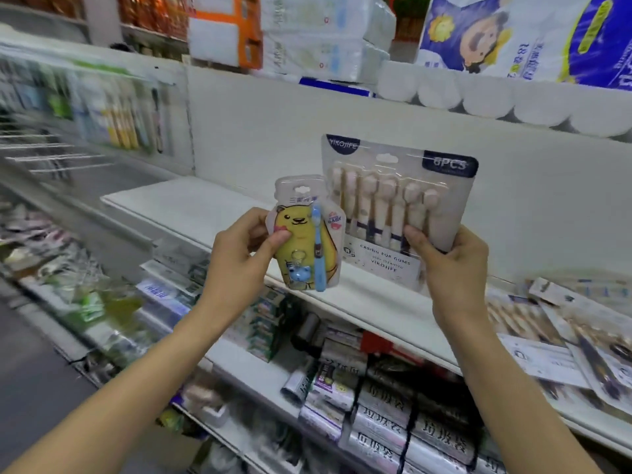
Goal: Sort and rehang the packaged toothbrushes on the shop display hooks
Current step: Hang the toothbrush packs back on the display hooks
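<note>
Left hand [239,254]: pinches child's toothbrush pack [306,241], yellow bear card, upright above white shelf [191,203]. Right hand [451,265]: grips six-brush pack [398,203] by lower right edge, just behind the first. Further packs [561,336] lie at right; display hooks [58,155] at far left, blurred.

Held up before the white shelf [191,203]: child's toothbrush pack [305,234] left, overlapping six-brush pack [400,203] right. Loose packs [561,336] lying on that shelf's right end.

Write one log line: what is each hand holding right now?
left hand: holds bear toothbrush pack | right hand: holds six-brush pack | hooks: bare
</note>
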